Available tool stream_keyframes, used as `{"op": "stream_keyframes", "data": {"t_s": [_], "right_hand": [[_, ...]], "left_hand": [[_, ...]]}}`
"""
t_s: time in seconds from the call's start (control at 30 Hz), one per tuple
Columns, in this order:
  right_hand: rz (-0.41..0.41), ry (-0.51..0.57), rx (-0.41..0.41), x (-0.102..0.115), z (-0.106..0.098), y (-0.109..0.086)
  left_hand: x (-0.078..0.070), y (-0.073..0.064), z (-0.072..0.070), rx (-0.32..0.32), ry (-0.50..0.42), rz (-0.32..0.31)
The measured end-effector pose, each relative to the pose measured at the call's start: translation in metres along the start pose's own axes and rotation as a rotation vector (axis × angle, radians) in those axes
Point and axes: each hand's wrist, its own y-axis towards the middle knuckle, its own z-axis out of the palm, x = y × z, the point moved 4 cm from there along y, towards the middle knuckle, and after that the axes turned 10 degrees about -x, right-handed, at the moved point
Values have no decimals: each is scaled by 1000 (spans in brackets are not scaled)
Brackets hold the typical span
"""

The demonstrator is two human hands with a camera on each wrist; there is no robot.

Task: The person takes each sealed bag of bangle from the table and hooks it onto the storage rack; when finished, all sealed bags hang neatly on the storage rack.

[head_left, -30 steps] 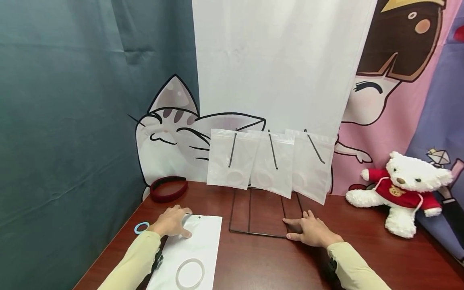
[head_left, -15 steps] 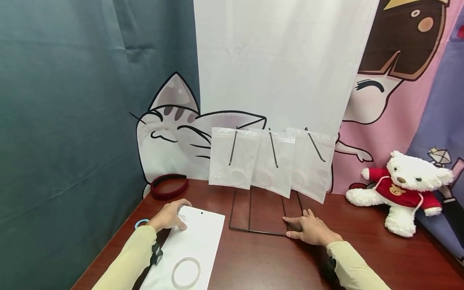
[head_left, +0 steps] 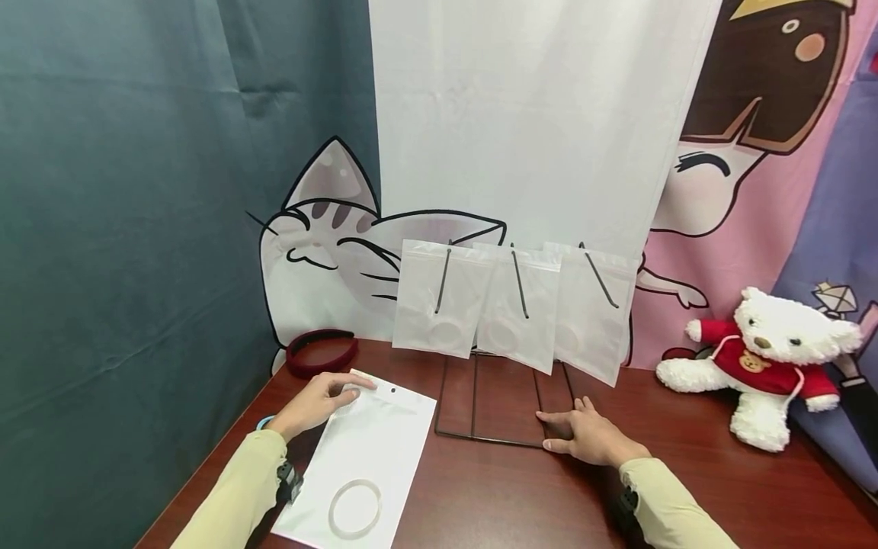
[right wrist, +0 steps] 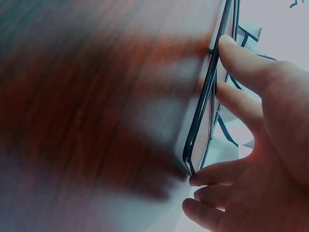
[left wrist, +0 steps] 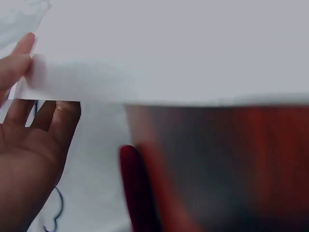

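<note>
My left hand (head_left: 317, 400) pinches the upper left edge of a white flat bag (head_left: 380, 438) with a punched hole in its top strip. A pale ring (head_left: 355, 509) shows near the bag's lower end. In the left wrist view the thumb (left wrist: 14, 70) lies over the bag's edge, with other fingers under it. My right hand (head_left: 593, 436) presses its thumb and straight fingers on the right side of a black wire rack's base (head_left: 490, 441). Three similar white bags, a left one (head_left: 425, 290), a middle one (head_left: 501, 305) and a right one (head_left: 590, 335), hang from the rack's hooks.
A dark red headband (head_left: 322, 358) lies at the back left. A light blue ring (head_left: 264, 422) is partly hidden behind the left wrist. On the right sits a white teddy bear (head_left: 754, 366) in a red top. Printed curtains stand behind the table (head_left: 521, 496).
My left hand has taken hold of the white bag's top edge and raised it, shifting it slightly away and to the right. My right hand stays on the rack's base.
</note>
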Motion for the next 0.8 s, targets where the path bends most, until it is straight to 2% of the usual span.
{"op": "stream_keyframes", "data": {"t_s": [0.17, 0.3, 0.47, 0.63, 0.8], "right_hand": [[0, -1, -5, 0, 0, 0], [1, 0, -6, 0, 0, -1], [2, -10, -9, 0, 1, -1], [3, -18, 2, 0, 3, 0], [4, -2, 3, -2, 1, 1]], "left_hand": [[-20, 5, -2, -39, 20, 11], [-38, 7, -5, -59, 10, 45], [-64, 5, -13, -119, -38, 149], [-90, 2, -21, -194, -134, 238], [-112, 6, -23, -234, -222, 317]]}}
